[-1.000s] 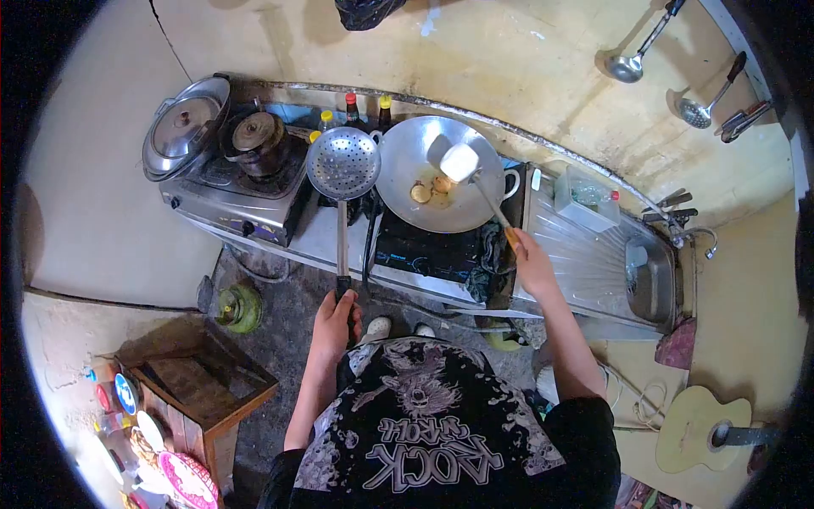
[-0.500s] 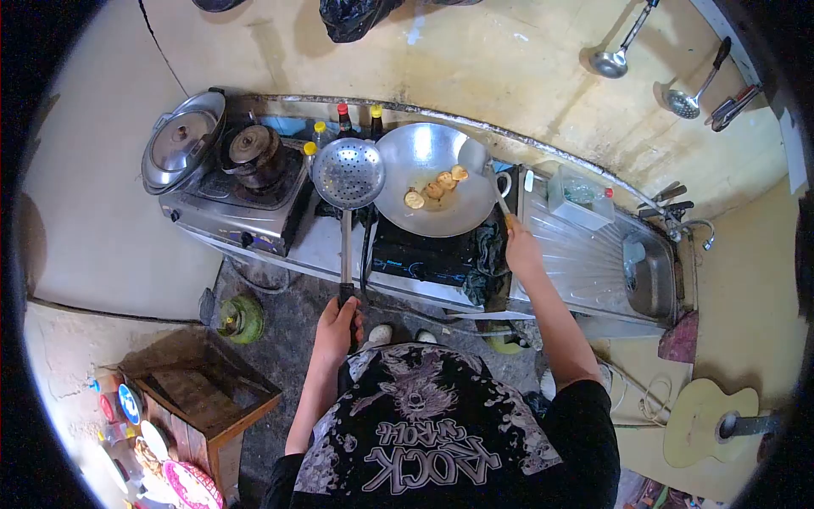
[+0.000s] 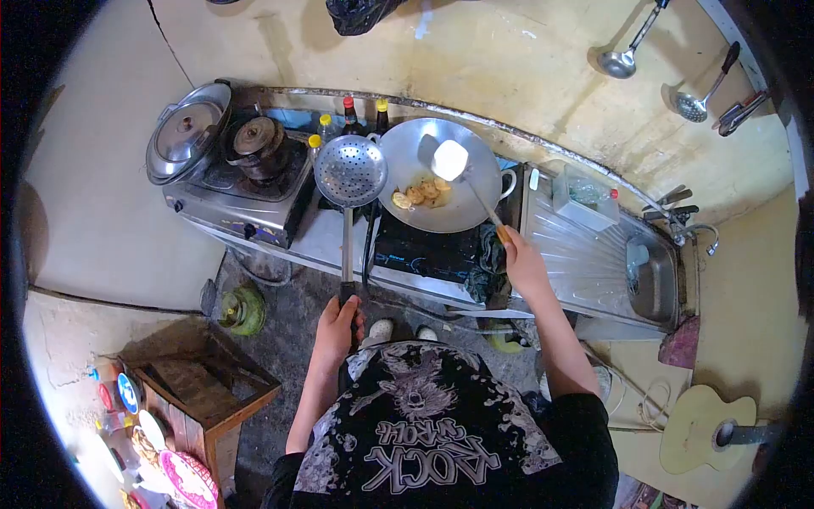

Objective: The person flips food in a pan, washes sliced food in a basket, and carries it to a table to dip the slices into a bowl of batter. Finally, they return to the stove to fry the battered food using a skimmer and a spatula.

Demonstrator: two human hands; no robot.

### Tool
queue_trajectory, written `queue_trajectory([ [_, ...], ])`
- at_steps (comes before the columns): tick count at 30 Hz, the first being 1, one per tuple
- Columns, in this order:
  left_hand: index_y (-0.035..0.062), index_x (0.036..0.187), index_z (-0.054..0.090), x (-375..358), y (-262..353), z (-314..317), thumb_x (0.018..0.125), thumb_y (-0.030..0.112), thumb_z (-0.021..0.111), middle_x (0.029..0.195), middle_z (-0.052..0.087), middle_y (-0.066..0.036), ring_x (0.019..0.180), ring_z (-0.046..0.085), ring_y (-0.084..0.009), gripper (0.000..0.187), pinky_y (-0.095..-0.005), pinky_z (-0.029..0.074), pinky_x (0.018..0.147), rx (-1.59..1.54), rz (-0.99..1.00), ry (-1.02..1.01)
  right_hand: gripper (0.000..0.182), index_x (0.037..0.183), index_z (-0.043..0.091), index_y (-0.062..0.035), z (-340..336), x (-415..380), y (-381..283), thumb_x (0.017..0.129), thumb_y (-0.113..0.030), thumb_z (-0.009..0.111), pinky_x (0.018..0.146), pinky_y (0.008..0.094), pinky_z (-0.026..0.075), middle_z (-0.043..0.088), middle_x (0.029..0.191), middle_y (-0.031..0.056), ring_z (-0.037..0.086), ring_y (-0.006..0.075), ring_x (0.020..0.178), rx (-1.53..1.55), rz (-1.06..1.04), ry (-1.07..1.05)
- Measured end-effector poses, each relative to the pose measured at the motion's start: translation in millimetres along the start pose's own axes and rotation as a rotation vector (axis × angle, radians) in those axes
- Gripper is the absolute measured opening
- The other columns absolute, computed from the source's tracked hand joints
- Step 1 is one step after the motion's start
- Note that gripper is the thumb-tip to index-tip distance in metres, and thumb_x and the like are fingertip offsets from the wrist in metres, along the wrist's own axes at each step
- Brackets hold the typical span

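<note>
Over the black cooktop (image 3: 424,253), a wide metal wok (image 3: 403,157) is seated, and in its bottom several golden-brown pieces (image 3: 428,193) are clustered in a little oil. By the right hand (image 3: 526,267), closed around a tan handle grip, a spatula (image 3: 450,159) is held, its bright blade poised above the pieces, toward the wok's far side. By the left hand (image 3: 337,327), the black grip of a perforated skimmer (image 3: 350,172) is clasped, fingers curled under and thumb laid along it; the skimmer's bowl is seen at the wok's left edge, though whether the two are touching cannot be told. On the dark printed shirt (image 3: 424,416), large outlined letters are seen upside down; "ROCK" can be read, with a smaller second line less clearly made out. On the cooktop's front panel, small bluish markings are too fine to be read, as are any labels on the red-capped bottle (image 3: 349,116) and yellow-capped bottle (image 3: 381,117) behind.
</note>
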State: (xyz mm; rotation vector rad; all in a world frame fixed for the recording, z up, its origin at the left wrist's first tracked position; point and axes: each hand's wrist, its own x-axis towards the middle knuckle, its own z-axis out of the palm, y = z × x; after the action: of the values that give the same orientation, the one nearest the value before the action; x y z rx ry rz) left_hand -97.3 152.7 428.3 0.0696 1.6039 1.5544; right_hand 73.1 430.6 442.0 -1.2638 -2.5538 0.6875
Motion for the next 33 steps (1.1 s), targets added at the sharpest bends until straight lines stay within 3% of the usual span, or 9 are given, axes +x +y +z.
queue_trajectory([
  [7, 0.0062, 0.089, 0.046, -0.4, -0.4, 1.7, 0.09, 0.021, 0.043, 0.061, 0.045, 0.0, 0.044, 0.042, -0.0081, 0.015, -0.0221, 0.033, 0.039, 0.001, -0.008, 0.025, 0.031, 0.115, 0.05, -0.0051, 9.6, -26.0, 5.6, 0.088, -0.017, 0.041, 0.081, 0.0422, 0.043, 0.055, 0.107, 0.0207, 0.053, 0.0391, 0.094, 0.035, -0.015, -0.169],
  [10, 0.0061, 0.089, 0.046, -0.9, 1.0, 3.2, 0.09, 0.021, 0.043, 0.061, 0.045, 0.0, 0.043, 0.042, -0.008, 0.016, -0.0221, 0.033, 0.039, 0.014, -0.024, 0.028, 0.031, 0.116, 0.049, -0.0049, 23.7, -10.9, 12.9, 0.088, -0.017, 0.041, 0.082, 0.042, 0.043, 0.055, 0.107, 0.0202, 0.053, 0.039, 0.094, 0.02, 0.029, -0.119],
  [13, 0.0059, 0.09, 0.046, -0.4, -1.1, 2.1, 0.091, 0.022, 0.043, 0.062, 0.045, 0.0, 0.043, 0.042, -0.0079, 0.016, -0.0221, 0.032, 0.039, 0.012, -0.022, 0.017, 0.031, 0.116, 0.049, -0.0063, 45.8, 13.8, 33.7, 0.087, -0.016, 0.04, 0.072, 0.0471, 0.045, 0.057, 0.097, 0.023, 0.056, 0.0395, 0.084, -0.012, -0.04, 0.0],
  [16, 0.0055, 0.09, 0.046, -2.3, 0.6, 2.6, 0.09, 0.021, 0.043, 0.062, 0.045, 0.0, 0.043, 0.042, -0.0083, 0.016, -0.0222, 0.033, 0.04, 0.016, -0.015, 0.018, 0.033, 0.118, 0.047, -0.0057, 47.9, 25.4, 44.0, 0.088, -0.017, 0.04, 0.071, 0.0449, 0.045, 0.056, 0.1, 0.024, 0.057, 0.038, 0.086, 0.033, -0.09, 0.048],
  [19, 0.0049, 0.091, 0.045, -4.1, 1.0, 2.0, 0.09, 0.021, 0.043, 0.062, 0.045, -0.001, 0.044, 0.042, -0.0089, 0.016, -0.0227, 0.033, 0.04, 0.027, -0.023, 0.015, 0.034, 0.121, 0.046, -0.0091, 29.4, 28.7, 35.1, 0.09, -0.021, 0.038, 0.052, 0.0349, 0.047, 0.056, 0.08, 0.0091, 0.055, 0.0209, 0.063, 0.245, 0.173, -0.205],
  [22, 0.0043, 0.09, 0.046, -2.3, -1.3, 2.2, 0.09, 0.021, 0.043, 0.062, 0.046, -0.002, 0.044, 0.042, -0.0095, 0.017, -0.0232, 0.034, 0.041, 0.011, -0.022, 0.013, 0.035, 0.124, 0.042, -0.0129, 8.2, 29.8, 13.3, 0.091, -0.022, 0.037, 0.038, 0.0239, 0.036, 0.043, 0.067, 0.0015, 0.038, 0.007, 0.05, 0.549, 0.441, -0.467],
  [28, 0.0041, 0.089, 0.047, 0.2, -4.0, 0.0, 0.09, 0.021, 0.044, 0.061, 0.046, -0.002, 0.044, 0.043, -0.0097, 0.017, -0.0233, 0.034, 0.041, -0.02, -0.009, 0.006, 0.034, 0.125, 0.037, -0.0147, 4.3, 46.1, 12.8, 0.092, -0.02, 0.035, 0.032, 0.0178, 0.021, 0.042, 0.063, 0.0017, 0.028, 0.0038, 0.039, 0.962, 0.595, -0.712],
  [33, 0.005, 0.089, 0.047, 0.0, 0.0, 0.5, 0.09, 0.02, 0.044, 0.061, 0.046, -0.001, 0.044, 0.042, -0.0093, 0.016, -0.023, 0.034, 0.041, -0.017, 0.009, 0.012, 0.036, 0.128, 0.036, -0.014, -11.4, 36.7, 13.7, 0.093, -0.023, 0.038, 0.03, 0.0153, 0.023, 0.044, 0.065, 0.0013, 0.03, 0.0023, 0.038, 1.054, 0.549, -0.706],
])
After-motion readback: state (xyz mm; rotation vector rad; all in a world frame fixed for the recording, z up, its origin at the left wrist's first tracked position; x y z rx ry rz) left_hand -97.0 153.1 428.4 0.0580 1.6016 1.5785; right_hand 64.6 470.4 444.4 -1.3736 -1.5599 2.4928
